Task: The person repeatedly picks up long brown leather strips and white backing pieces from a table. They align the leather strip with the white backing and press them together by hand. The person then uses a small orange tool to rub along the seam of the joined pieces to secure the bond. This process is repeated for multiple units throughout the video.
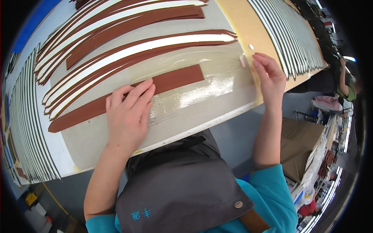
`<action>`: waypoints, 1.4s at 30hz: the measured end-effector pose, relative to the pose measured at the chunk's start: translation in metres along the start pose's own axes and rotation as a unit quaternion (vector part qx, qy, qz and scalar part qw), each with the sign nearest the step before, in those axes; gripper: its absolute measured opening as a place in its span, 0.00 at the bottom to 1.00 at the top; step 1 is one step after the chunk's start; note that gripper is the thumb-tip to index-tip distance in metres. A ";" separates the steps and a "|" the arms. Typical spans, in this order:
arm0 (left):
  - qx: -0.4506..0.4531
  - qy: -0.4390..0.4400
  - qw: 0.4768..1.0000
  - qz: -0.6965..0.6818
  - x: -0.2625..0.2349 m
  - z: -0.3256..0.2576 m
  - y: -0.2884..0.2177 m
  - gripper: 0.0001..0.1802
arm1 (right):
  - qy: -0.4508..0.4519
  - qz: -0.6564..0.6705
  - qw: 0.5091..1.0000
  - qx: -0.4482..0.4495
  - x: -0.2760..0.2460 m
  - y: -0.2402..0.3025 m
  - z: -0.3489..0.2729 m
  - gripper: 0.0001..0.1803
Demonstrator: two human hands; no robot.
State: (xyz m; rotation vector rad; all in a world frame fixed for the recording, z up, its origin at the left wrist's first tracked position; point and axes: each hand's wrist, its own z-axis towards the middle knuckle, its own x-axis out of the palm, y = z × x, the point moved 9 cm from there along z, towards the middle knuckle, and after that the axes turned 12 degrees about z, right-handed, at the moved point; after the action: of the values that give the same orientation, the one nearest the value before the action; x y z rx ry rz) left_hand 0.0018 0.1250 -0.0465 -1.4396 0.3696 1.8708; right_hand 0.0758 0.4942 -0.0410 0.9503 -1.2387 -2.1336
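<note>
A long reddish-brown leather strip with a pointed left end lies slantwise on the clear sheet covering the table. My left hand rests on the middle of this strip, fingers bent and closed on it near its upper edge. Over the table's right part, my right hand is raised with thumb and fingertips pinched together. Whatever is between those fingertips is too small to make out. A fine thread-like line runs over the sheet toward that hand. Beside it are a small pinkish piece and a small white piece.
Layered brown and white strips lie beyond my left hand, with another bundle farther back. Rows of thin dark-and-white strips line the far left and far right. A brown carton stands right of the table; a person is beyond.
</note>
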 end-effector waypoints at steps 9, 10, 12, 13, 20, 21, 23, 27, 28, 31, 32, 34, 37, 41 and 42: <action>-0.005 -0.002 1.000 -0.020 -0.002 -0.004 0.004 0.21 | 0.077 -0.158 0.974 0.142 -0.011 -0.027 0.012 0.18; -0.009 0.002 1.000 -0.027 -0.001 -0.004 0.005 0.21 | 0.081 -0.161 0.974 0.137 -0.014 -0.027 0.013 0.19; 0.006 0.001 1.000 -0.025 -0.002 -0.004 0.004 0.22 | 0.094 -0.150 0.974 0.141 -0.014 -0.031 0.015 0.19; 0.013 -0.001 1.000 -0.026 -0.001 -0.004 0.004 0.22 | 0.085 -0.163 0.972 0.147 -0.015 -0.028 0.013 0.16; 0.002 -0.012 0.999 -0.048 0.002 -0.008 0.009 0.19 | 0.177 0.097 0.971 0.128 0.091 0.054 -0.006 0.08; 0.003 -0.016 0.999 -0.049 0.001 -0.009 0.009 0.19 | 0.202 0.138 0.961 0.132 0.121 0.070 -0.017 0.09; -0.006 -0.031 0.998 -0.061 0.001 -0.010 0.011 0.19 | 0.247 0.154 0.946 0.145 0.179 0.085 -0.039 0.08; -0.005 -0.042 0.997 -0.063 0.002 -0.009 0.011 0.18 | 0.242 0.086 0.956 0.143 0.223 0.084 -0.040 0.08; -0.006 -0.045 0.996 -0.070 0.002 -0.008 0.012 0.18 | 0.241 0.072 0.957 0.145 0.225 0.082 -0.041 0.07; -0.010 -0.053 0.995 -0.087 0.003 -0.009 0.012 0.17 | 0.229 0.062 0.959 0.155 0.229 0.076 -0.044 0.07; -0.009 -0.055 0.995 -0.087 0.002 -0.009 0.013 0.17 | 0.226 0.060 0.960 0.155 0.229 0.075 -0.043 0.07; -0.008 -0.057 0.994 -0.088 0.001 -0.010 0.013 0.16 | 0.224 0.051 0.963 0.142 0.230 0.072 -0.043 0.07; -0.006 -0.057 0.994 -0.089 0.001 -0.010 0.014 0.16 | 0.222 0.030 0.967 0.117 0.231 0.070 -0.041 0.07; -0.010 -0.057 0.995 -0.086 0.001 -0.010 0.014 0.15 | 0.223 0.019 0.967 0.122 0.232 0.071 -0.042 0.06; -0.011 -0.058 0.995 -0.085 0.001 -0.010 0.014 0.15 | 0.225 0.018 0.966 0.123 0.232 0.071 -0.042 0.06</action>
State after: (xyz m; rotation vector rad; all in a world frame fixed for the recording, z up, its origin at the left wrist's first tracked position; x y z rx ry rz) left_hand -0.0010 0.1094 -0.0535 -1.3273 0.1643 1.8138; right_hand -0.0349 0.2754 -0.0675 1.4117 -1.2838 -1.6298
